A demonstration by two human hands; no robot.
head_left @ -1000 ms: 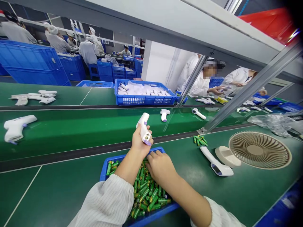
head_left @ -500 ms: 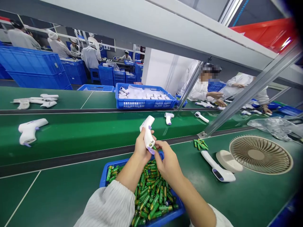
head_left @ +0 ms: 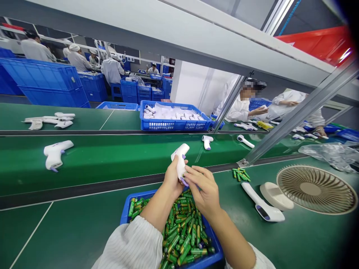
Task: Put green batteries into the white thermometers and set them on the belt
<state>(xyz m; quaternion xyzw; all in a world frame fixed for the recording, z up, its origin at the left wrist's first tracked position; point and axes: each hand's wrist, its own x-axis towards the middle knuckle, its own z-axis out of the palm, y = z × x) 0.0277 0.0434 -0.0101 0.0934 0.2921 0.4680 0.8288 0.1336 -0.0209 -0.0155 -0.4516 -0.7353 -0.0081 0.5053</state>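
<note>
The base of the white thermometer gun [head_left: 180, 163] is hidden behind the fingers of both hands, so whether a battery sits between the right fingertips cannot be told. The left hand [head_left: 171, 179] is clamped around the gun's handle, holding it upright above the far end of the blue tray [head_left: 125, 209]; the right hand [head_left: 204, 188] has its fingers curled together against the handle's lower end, where a bit of purple trim shows. The tray's near edge is cut off by the striped sleeves and the lower frame border. It is moulded plastic, filled with loose green cylindrical batteries [head_left: 182, 231]; their label print is too small to read. No writing is legible anywhere. A small heap of green batteries [head_left: 240, 174] lies on the matte green table to the right, near a second white thermometer [head_left: 262, 203] lying flat, glossy, with a dark display window. Just beside it are a round white fan base [head_left: 276, 196] and a beige slotted fan grille [head_left: 316, 189]. Crumpled clear plastic film [head_left: 327, 152] lies farther right, partly cut off. On the green belt beyond, another white gun [head_left: 56, 155] lies on its side. A perforated blue crate [head_left: 174, 123] holds more white units. Co-workers in white coats are partly hidden by the slanted metal strut [head_left: 297, 112].
</note>
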